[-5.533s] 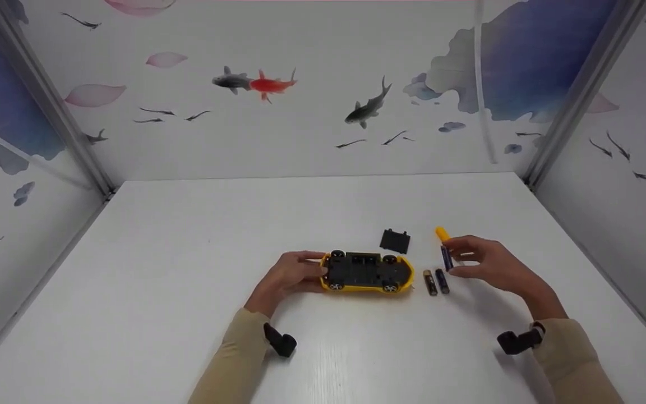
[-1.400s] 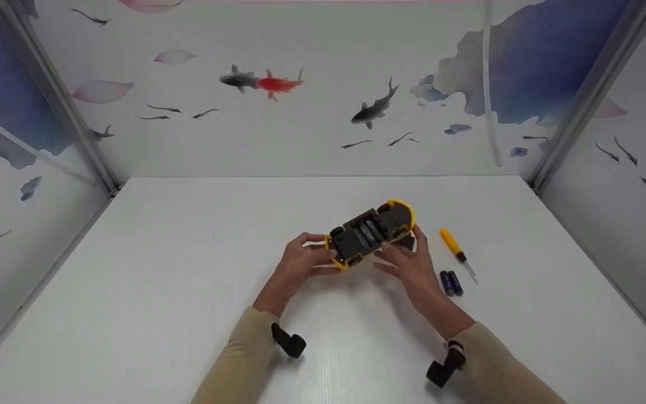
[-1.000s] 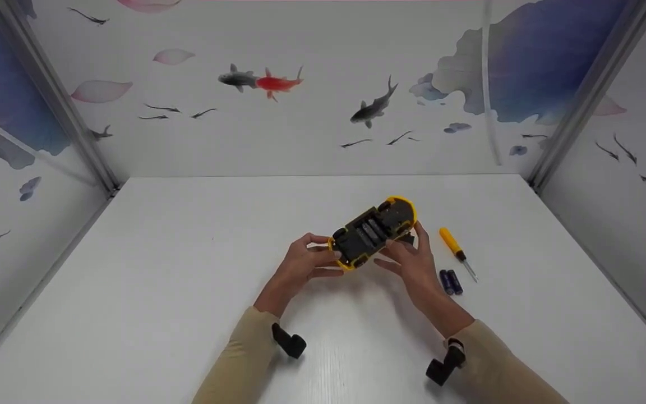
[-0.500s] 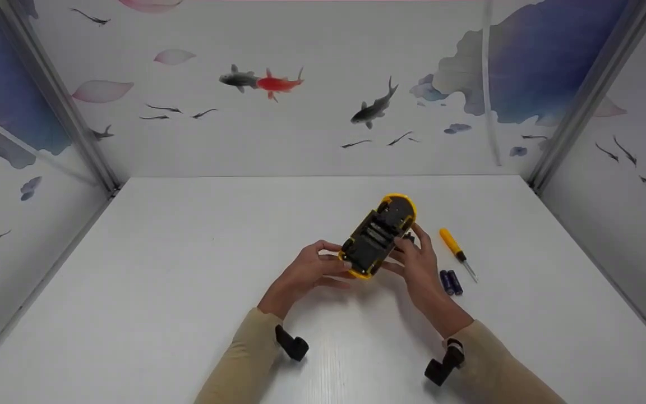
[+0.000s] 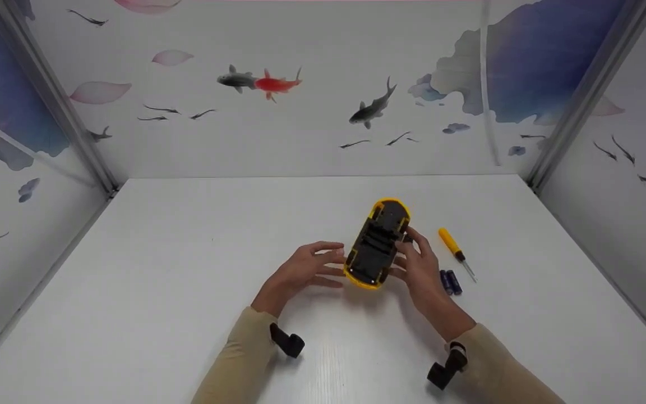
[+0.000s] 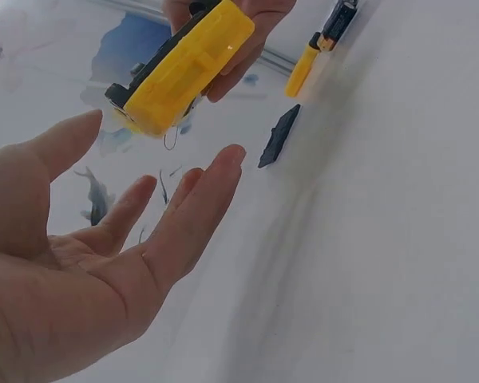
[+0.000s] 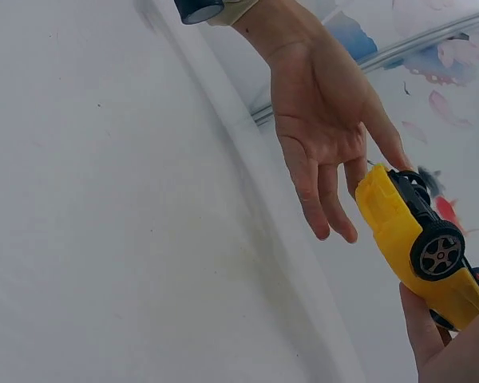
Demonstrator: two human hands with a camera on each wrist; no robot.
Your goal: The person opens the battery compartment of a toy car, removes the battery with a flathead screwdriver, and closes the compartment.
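Above the white table (image 5: 188,269), the right hand (image 5: 421,269) grips an upturned yellow toy car (image 5: 378,244) (batteries seemingly already inside); the left hand (image 5: 300,270) hovers beside it, fingers relaxed. Its black cover (image 6: 278,137), two spare batteries (image 5: 450,281) and a screwdriver (image 5: 455,250) lie unused.

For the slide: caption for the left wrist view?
Open left hand below a yellow toy car held by the right hand.

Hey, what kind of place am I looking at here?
Likely a small staged recording booth: a bare white table boxed in by fish-print wall panels, with only a toy car, batteries and screwdriver.
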